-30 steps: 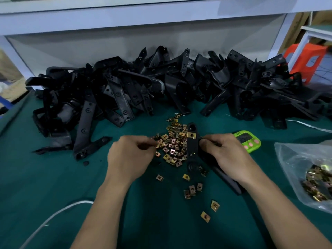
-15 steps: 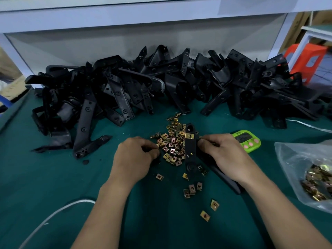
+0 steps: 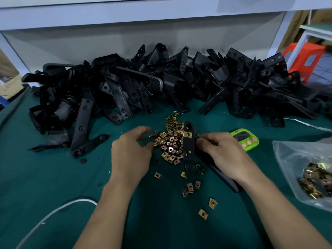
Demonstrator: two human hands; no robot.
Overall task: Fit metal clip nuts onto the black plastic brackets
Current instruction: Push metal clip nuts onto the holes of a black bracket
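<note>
One black plastic bracket [image 3: 188, 146], a long narrow bar with round holes near its ends, lies mid-tabletop [image 3: 53, 186] and points toward the far edge. The right hand [image 3: 228, 159] grips it at its side. A brass-coloured clip nut [image 3: 187, 134], square with a centre hole, sits clipped on near the bar's far end. Touching the bar's left side is a jumbled pile of clip nuts [image 3: 168, 142]. A few stray nuts [image 3: 190, 187] lie scattered flat toward the near edge. A large heap of black brackets [image 3: 161, 83], tangled at all angles, runs along the far edge. Further bagged nuts [image 3: 314, 182] lie bunched inside a clear bag [image 3: 287, 159] at the right edge.
</note>
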